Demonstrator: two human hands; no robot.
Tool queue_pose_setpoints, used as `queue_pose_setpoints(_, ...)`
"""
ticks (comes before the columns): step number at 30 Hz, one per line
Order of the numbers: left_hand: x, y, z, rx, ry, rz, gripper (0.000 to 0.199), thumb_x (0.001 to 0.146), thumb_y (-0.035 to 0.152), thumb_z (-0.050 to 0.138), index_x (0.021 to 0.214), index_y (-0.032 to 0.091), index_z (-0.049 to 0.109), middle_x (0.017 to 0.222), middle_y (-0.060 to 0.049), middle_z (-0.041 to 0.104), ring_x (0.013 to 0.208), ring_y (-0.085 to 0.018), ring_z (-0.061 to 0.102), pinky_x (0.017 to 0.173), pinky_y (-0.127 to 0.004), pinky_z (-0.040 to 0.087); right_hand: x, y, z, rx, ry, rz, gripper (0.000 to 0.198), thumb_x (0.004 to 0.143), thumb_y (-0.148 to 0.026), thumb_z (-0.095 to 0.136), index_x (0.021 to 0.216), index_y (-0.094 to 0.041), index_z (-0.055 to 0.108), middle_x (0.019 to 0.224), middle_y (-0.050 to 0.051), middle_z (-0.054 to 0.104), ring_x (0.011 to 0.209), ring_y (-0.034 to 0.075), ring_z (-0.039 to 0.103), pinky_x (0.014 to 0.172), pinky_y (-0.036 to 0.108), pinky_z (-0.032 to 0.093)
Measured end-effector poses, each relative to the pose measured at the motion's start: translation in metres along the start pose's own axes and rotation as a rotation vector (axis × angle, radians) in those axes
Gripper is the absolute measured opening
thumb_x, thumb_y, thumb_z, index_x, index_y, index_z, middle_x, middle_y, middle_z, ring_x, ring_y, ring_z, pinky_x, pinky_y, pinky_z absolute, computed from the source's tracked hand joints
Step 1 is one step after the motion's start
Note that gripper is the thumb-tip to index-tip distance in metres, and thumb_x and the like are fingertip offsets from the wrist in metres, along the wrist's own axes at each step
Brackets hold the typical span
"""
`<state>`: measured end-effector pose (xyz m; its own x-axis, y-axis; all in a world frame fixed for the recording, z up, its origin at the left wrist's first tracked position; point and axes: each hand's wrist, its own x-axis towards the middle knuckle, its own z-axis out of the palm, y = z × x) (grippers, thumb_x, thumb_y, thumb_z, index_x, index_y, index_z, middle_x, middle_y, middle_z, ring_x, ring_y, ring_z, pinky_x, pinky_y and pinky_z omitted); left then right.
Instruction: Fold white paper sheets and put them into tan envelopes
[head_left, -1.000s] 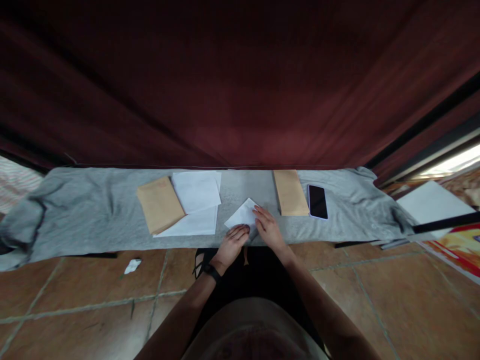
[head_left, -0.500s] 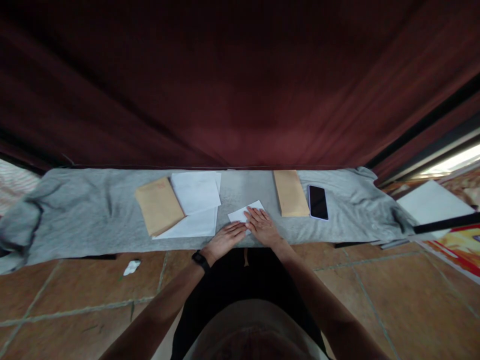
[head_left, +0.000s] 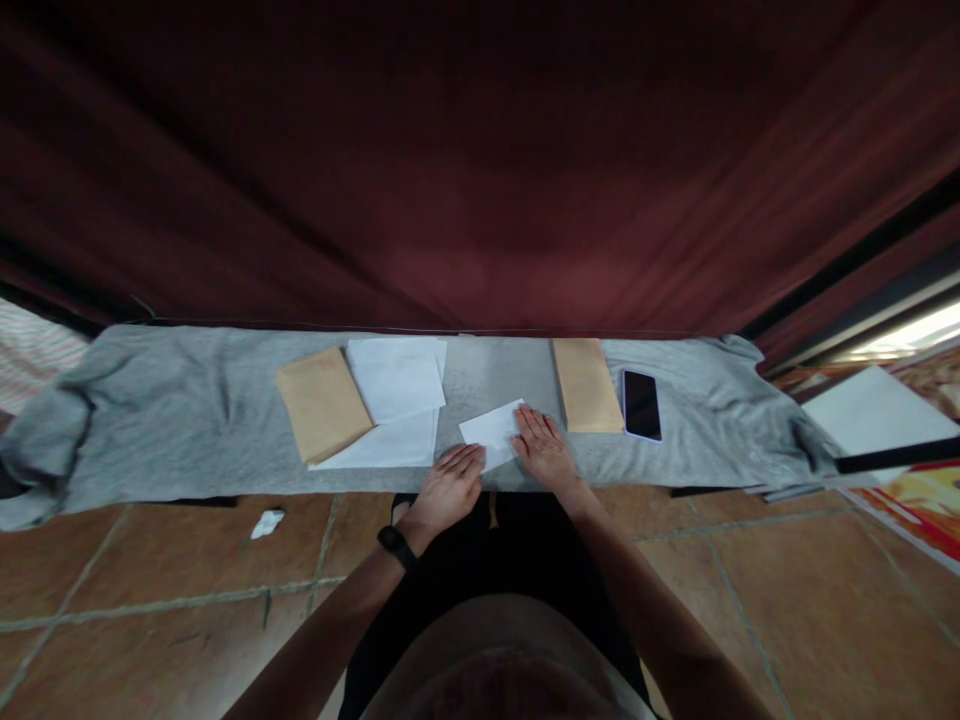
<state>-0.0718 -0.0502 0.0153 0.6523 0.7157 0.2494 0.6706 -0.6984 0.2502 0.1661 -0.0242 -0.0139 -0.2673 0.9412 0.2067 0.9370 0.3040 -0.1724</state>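
Note:
A small folded sheet of white paper [head_left: 493, 432] lies at a slant on the grey cloth in front of me. My right hand [head_left: 546, 450] rests flat on its right edge, fingers stretched out. At the paper's lower left corner, my left hand [head_left: 452, 487] touches it with the fingertips, the fingers laid out side by side and slightly bent. A dark band [head_left: 397, 546] circles my left wrist. To the left are white sheets [head_left: 396, 385], partly under a stack of brown envelopes [head_left: 324, 405]. Another brown envelope stack [head_left: 587, 387] lies to the right.
A phone [head_left: 642, 405] lies beside the right-hand envelopes. Grey cloth [head_left: 191, 410] covers the narrow table, and a dark red curtain [head_left: 480, 200] hangs behind it. At far right is a white board [head_left: 877, 410]. A white scrap [head_left: 267, 523] lies on the tiled floor.
My hands have moved apart: the right slid to the paper's right edge, the left drew back slightly to the lower left. More of the folded paper now shows between them.

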Motion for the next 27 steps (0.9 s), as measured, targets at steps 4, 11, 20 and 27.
queue_pose_setpoints(4, 0.018, 0.025, 0.013, 0.024, 0.035, -0.145, 0.054, 0.094, 0.017, 0.041, 0.147, 0.01, 0.042, 0.151, -0.014, 0.05, 0.143, -0.023, 0.043, 0.122, -0.045, 0.033, -0.002, 0.0, 0.0, 0.001, 0.022, 0.008, 0.055, 0.105, -0.036, 0.036, 0.155, -0.011, 0.034, 0.157, 0.013, 0.039, 0.146, 0.025, 0.037, 0.121, 0.046, 0.026)
queue_pose_setpoints(11, 0.051, 0.054, 0.055, 0.085, 0.125, -0.324, 0.06, 0.097, 0.022, 0.035, 0.154, 0.003, 0.029, 0.158, -0.02, 0.036, 0.151, -0.027, 0.025, 0.122, -0.051, 0.027, -0.003, -0.001, 0.001, -0.018, 0.029, -0.02, 0.053, 0.106, -0.034, 0.034, 0.154, -0.011, 0.035, 0.158, 0.012, 0.038, 0.147, 0.025, 0.035, 0.121, 0.046, 0.025)
queue_pose_setpoints(20, 0.055, 0.044, 0.053, 0.152, 0.106, -0.457, 0.062, 0.096, 0.025, 0.04, 0.152, -0.002, 0.031, 0.159, -0.024, 0.028, 0.152, -0.03, 0.019, 0.124, -0.052, 0.022, -0.003, -0.001, 0.004, -0.005, 0.051, -0.007, 0.055, 0.104, -0.034, 0.036, 0.154, -0.011, 0.035, 0.157, 0.013, 0.04, 0.145, 0.026, 0.038, 0.12, 0.047, 0.025)
queue_pose_setpoints(27, 0.04, 0.038, 0.043, 0.204, 0.116, -0.503, 0.063, 0.095, 0.025, 0.041, 0.151, -0.002, 0.032, 0.159, -0.024, 0.031, 0.151, -0.03, 0.024, 0.123, -0.049, 0.024, -0.003, -0.001, 0.005, 0.01, 0.088, 0.014, 0.054, 0.104, -0.035, 0.037, 0.153, -0.013, 0.037, 0.154, 0.013, 0.045, 0.142, 0.026, 0.042, 0.118, 0.046, 0.028)
